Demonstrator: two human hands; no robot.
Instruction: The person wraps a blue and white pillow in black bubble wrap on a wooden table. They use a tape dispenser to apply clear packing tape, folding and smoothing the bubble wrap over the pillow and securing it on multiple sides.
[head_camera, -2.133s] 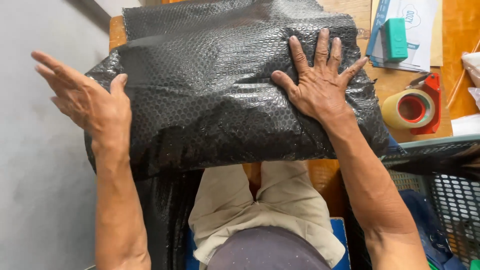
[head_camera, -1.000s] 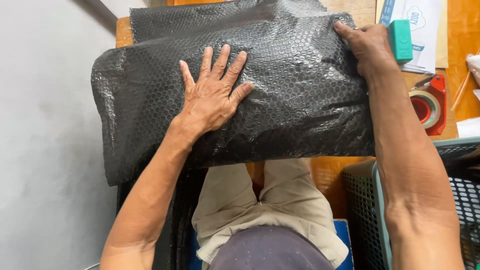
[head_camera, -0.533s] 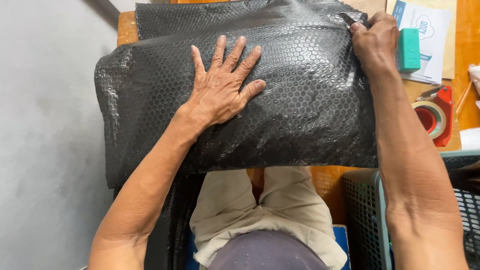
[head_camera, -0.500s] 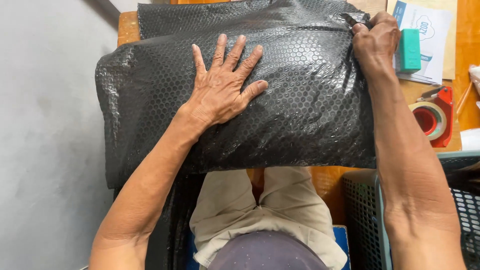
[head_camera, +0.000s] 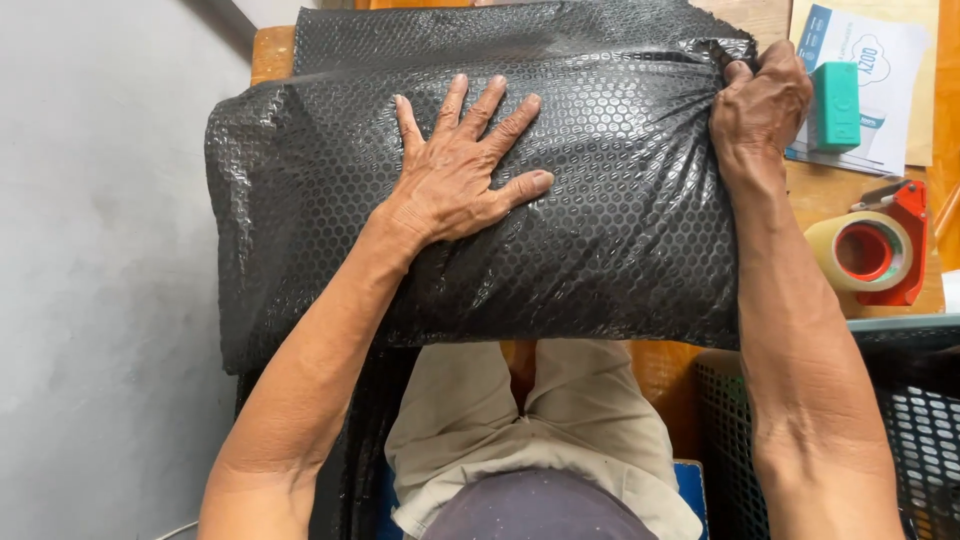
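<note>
The black bubble wrap bundle (head_camera: 560, 200) is now pressed flat under the spread fingers of the left hand (head_camera: 460, 165). Its far corner is pinched tighter by the right hand (head_camera: 760, 100), beside the green box (head_camera: 835, 105).

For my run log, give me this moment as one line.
left hand: flat on black bubble-wrap bundle | right hand: gripping its gathered corner | tape dispenser: on table, untouched

Our arms are bare to above the elbow, with no sleeves, watch or rings on the left hand (head_camera: 455, 170) or right hand (head_camera: 760, 105); we wear light khaki trousers (head_camera: 520, 430) and a dark greyish-purple shirt (head_camera: 535, 508) with faint specks
</note>
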